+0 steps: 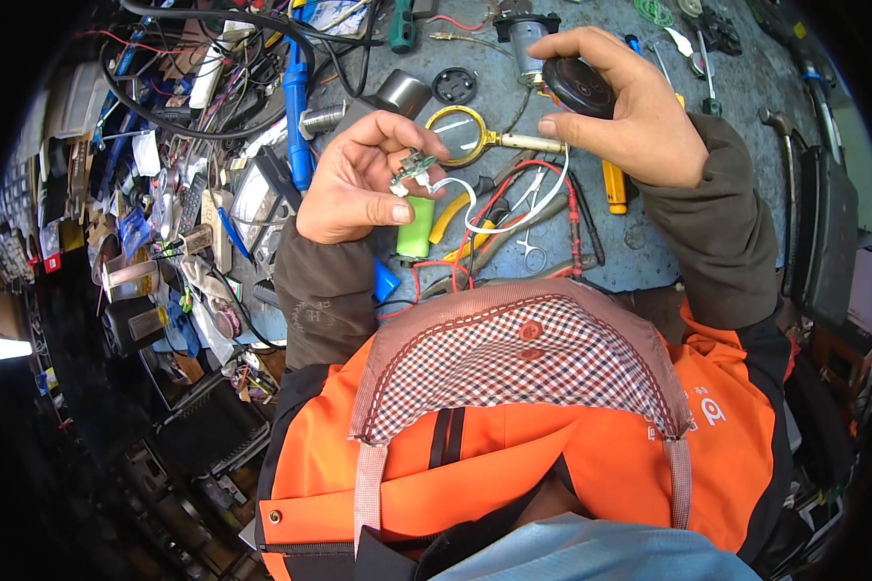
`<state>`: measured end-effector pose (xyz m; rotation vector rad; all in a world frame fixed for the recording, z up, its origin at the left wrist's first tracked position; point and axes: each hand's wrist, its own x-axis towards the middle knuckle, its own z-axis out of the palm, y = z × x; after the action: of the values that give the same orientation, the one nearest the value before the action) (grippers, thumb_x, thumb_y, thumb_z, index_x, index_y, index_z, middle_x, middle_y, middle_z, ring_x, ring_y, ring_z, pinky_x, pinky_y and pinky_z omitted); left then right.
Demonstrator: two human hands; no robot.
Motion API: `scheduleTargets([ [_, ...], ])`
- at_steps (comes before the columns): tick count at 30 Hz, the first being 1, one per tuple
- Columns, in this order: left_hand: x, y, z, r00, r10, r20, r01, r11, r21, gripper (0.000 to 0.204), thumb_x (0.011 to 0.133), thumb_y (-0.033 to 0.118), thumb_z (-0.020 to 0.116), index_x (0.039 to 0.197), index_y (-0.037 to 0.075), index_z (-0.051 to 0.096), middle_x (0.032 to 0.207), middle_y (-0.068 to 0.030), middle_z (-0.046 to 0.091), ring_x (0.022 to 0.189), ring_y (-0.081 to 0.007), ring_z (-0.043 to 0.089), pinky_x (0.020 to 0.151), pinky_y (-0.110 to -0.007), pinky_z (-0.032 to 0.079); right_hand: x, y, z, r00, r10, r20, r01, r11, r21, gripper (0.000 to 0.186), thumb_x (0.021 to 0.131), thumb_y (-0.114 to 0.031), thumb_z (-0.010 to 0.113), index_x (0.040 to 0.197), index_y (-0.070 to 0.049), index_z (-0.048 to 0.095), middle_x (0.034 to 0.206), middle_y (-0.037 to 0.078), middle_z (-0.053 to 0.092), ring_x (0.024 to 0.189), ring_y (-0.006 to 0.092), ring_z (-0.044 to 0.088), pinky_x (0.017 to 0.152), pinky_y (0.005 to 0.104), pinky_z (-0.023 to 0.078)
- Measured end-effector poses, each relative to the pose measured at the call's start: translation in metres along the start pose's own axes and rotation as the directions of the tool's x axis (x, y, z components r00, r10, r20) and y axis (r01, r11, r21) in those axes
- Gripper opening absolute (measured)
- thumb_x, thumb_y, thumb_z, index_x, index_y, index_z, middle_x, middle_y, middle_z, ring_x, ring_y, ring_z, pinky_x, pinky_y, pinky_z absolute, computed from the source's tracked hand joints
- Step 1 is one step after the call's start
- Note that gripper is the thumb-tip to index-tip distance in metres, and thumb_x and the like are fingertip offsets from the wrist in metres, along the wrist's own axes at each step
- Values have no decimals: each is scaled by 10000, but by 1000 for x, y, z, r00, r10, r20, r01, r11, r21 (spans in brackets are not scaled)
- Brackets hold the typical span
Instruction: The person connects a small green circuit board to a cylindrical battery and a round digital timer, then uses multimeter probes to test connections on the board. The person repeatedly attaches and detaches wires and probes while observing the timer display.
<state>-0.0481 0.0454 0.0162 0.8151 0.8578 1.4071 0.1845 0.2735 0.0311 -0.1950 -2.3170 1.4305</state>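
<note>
My left hand (354, 184) is closed, pinching a small green circuit board (412, 169) between thumb and fingers. A white cable (499, 230) is plugged into the board, loops over the bench and rises toward my right hand (639, 111). That hand is wrapped round a black round disc (576, 87), held up with its flat face showing. Just below my left thumb is a bright green cylindrical battery (417, 229); whether it hangs from the board or lies on the bench, I cannot tell. Between the hands lies a magnifying glass (533, 142) with a yellow rim and white handle.
Pliers, red and black test leads (576, 223) and scissors (530, 250) crowd the bench before me. Behind the disc stands a metal motor (527, 44). A yellow screwdriver handle (614, 186) lies under my right wrist. Cables and parts pile up at the left; a hammer (780, 131) lies right.
</note>
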Motion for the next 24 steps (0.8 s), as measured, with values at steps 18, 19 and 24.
scheduleTargets([
  [18,0,-1,0,997,38,-74,-44,995,-86,548,709,-45,868,1155,16,555,1111,-177,644,880,-189,684,715,-289,578,1,4,-10,974,182,133,-225,790,570,694,751,36,834,1389,-39,569,1224,31,620,1145,133,598,996,282,503],
  [19,-1,1,0,996,30,-79,-36,997,-74,541,713,-47,864,1152,9,553,1115,-178,639,881,-195,685,718,-296,582,2,1,-13,964,205,172,-267,767,584,721,730,47,820,1398,-40,564,1221,41,612,1135,132,596,985,289,500],
  [24,-3,1,5,992,15,-122,-25,997,-76,413,818,-69,790,1184,-39,601,1179,-189,681,976,-226,732,826,-320,621,1,-1,-13,970,192,151,-245,772,587,664,786,0,724,1422,-22,532,1203,35,608,1098,111,587,943,276,490],
])
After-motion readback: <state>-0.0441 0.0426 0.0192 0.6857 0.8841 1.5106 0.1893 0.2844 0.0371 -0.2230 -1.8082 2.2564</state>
